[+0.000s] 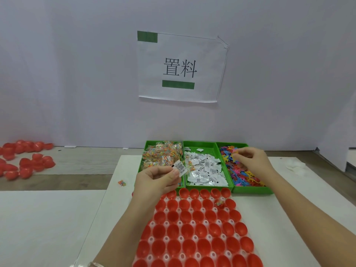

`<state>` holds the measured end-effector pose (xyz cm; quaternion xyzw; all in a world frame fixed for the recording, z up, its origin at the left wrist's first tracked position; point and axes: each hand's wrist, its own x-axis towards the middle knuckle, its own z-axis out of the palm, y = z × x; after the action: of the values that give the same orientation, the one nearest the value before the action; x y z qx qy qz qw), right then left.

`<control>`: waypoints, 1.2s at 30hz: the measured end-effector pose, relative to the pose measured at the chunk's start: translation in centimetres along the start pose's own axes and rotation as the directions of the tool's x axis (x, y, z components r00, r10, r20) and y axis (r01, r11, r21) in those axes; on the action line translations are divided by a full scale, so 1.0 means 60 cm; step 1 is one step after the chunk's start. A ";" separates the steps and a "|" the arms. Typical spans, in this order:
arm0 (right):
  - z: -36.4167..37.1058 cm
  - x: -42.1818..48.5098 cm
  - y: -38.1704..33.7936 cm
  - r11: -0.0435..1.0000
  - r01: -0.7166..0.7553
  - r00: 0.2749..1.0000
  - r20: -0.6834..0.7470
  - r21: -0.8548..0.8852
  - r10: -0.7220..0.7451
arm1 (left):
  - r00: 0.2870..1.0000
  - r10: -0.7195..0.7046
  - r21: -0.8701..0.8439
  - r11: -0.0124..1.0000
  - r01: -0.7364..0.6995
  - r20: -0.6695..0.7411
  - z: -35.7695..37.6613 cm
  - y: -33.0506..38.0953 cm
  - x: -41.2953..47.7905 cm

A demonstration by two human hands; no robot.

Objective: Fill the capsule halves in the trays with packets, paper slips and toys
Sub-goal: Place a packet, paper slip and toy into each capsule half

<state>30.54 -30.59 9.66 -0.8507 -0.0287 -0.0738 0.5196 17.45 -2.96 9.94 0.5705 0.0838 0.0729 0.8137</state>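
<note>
1. Left grip [157, 180] pinches one printed paper slip [180, 168] between thumb and fingertips. The slip is raised and tilted above the near end of the packet bin [146, 149].
2. Right grip [252, 160] pinches a small pink toy [234, 151] between thumb and forefinger. Its other fingers are curled, and it is over the far end of the toy bin [252, 189].
3. Three green bins stand side by side, walls touching, toward the far edge of the tabletop [48, 218].
   - The packet bin, on the left, holds clear candy packets [163, 155].
   - The slip bin [210, 151], in the middle, holds a heap of folded paper slips [206, 170].
   - The toy bin, on the right, holds a pile of flat plastic toys [242, 174] in many colours.
4. A pale capsule tray [195, 237] lies just in front of the bins and runs to the near edge of the tabletop. It carries rows of red capsule halves [187, 230], open side up.
5. One filled half [219, 202], in the second row from the bins and toward the tray's right side, has a packet in it.
6. A stray packet [121, 183] lies on the tabletop, left of the packet bin and apart from it.
7. Loose red capsule shells [25, 158] are scattered at the far left corner.
8. A white crumpled wad [294, 166] sits near the right edge.
9. A paper sign [181, 68] with two printed characters and green tape hangs on the wall behind.
</note>
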 end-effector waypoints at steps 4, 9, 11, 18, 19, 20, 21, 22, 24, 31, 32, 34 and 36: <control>0.057 -0.063 -0.079 0.898 -0.002 0.992 0.117 0.441 -0.055 | 1.000 0.015 -0.013 1.000 -0.015 -0.010 0.005 0.000 -0.001; 0.122 -0.141 -0.141 0.684 -0.116 0.960 0.259 0.720 -0.110 | 0.997 0.049 -0.054 0.997 -0.052 -0.057 0.014 -0.007 -0.006; 0.138 -0.157 -0.150 0.678 -0.132 0.954 0.278 0.723 -0.110 | 0.997 0.058 -0.051 0.997 -0.061 -0.059 0.016 -0.009 -0.009; 0.131 -0.151 -0.161 0.863 -0.030 0.961 0.253 0.504 -0.114 | 0.996 0.076 -0.023 0.997 -0.078 -0.050 0.001 0.004 -0.011; 0.128 -0.151 -0.162 0.883 -0.015 0.955 0.268 0.469 -0.126 | 0.996 0.079 -0.014 0.997 -0.080 -0.045 -0.002 0.007 -0.011; 0.124 -0.151 -0.164 0.908 0.009 0.947 0.288 0.419 -0.142 | 0.997 0.076 -0.001 0.997 -0.077 -0.032 -0.004 0.011 -0.011; 0.119 -0.151 -0.169 0.933 0.042 0.937 0.311 0.357 -0.161 | 0.998 0.069 0.018 0.997 -0.069 -0.012 -0.006 0.014 -0.011; 0.115 -0.150 -0.175 0.953 0.082 0.924 0.336 0.291 -0.182 | 0.998 0.060 0.040 0.997 -0.061 0.012 -0.007 0.018 -0.011; 0.102 -0.144 -0.190 0.972 0.180 0.890 0.396 0.152 -0.227 | 0.997 0.048 0.083 0.995 -0.052 0.052 -0.010 0.026 -0.010; 0.093 -0.130 -0.214 0.933 0.358 0.821 0.488 -0.039 -0.295 | 0.990 0.050 0.213 0.974 -0.078 0.135 -0.011 0.034 -0.012; 0.093 -0.128 -0.214 0.935 0.353 0.829 0.474 -0.032 -0.297 | 0.988 0.045 0.214 0.974 -0.076 0.150 -0.010 0.034 -0.014; 0.092 -0.125 -0.212 0.940 0.341 0.839 0.459 -0.022 -0.294 | 0.983 0.032 0.204 0.977 -0.069 0.179 -0.011 0.035 -0.014; 0.093 -0.124 -0.208 0.948 0.319 0.843 0.458 -0.008 -0.280 | 0.980 0.024 0.194 0.979 -0.063 0.199 -0.013 0.036 -0.014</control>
<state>22.17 -19.72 16.96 -0.8504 -0.2779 0.0444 0.4446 16.39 -1.73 11.76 0.6551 -0.0025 0.0254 0.7551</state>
